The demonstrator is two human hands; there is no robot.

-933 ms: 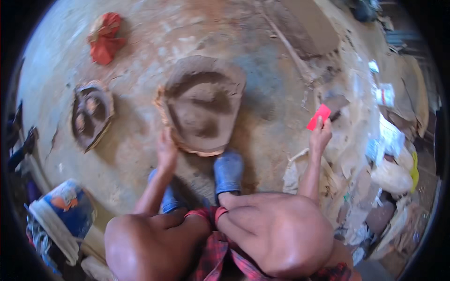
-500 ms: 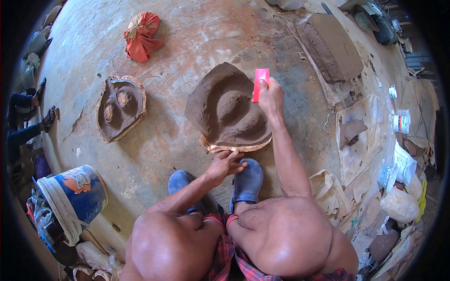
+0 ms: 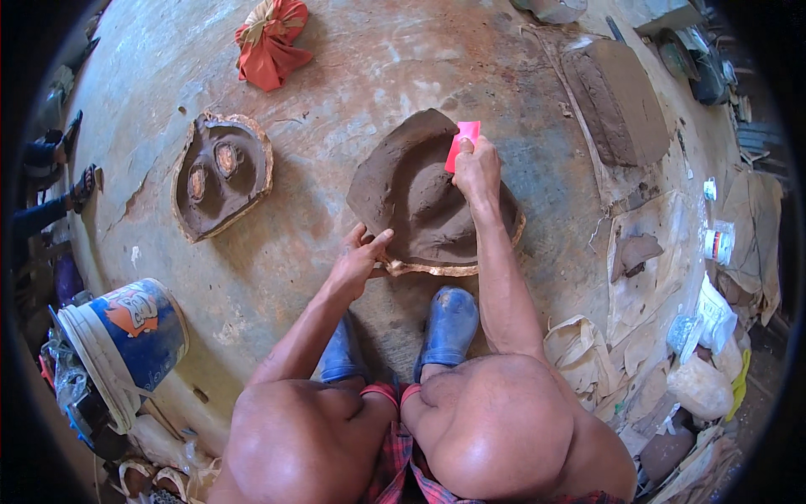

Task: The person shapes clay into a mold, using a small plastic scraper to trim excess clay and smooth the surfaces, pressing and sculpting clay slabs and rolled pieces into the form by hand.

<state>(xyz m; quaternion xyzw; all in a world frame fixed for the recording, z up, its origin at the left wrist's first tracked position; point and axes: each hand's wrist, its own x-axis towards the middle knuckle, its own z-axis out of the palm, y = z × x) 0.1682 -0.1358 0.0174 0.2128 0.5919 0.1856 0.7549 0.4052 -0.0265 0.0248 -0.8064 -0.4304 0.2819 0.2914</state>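
A large mould lined with dark brown clay (image 3: 386, 181) lies on the floor ahead of my feet, with a pale rough rim (image 3: 445, 270) showing along its near edge. Inside the clay are raised rounded mounds. My right hand (image 3: 478, 175) grips a flat pink scraper (image 3: 463, 144) over the clay's upper right part; whether the scraper touches the clay is hard to tell. At the near left corner of the mould rests my left hand (image 3: 359, 262), fingers apart against its edge.
A smaller clay-lined mould (image 3: 225, 176) lies to the left, a red cloth bundle (image 3: 273, 46) beyond it. At the right sits a big clay block (image 3: 617, 101). A white and blue bucket (image 3: 126, 344) stands near left. Another person's feet (image 3: 84, 186) show at the far left.
My left hand has shifted left along the mould's near edge to its corner. The mould appears turned slightly. The scraper has moved a little left and now tilts.
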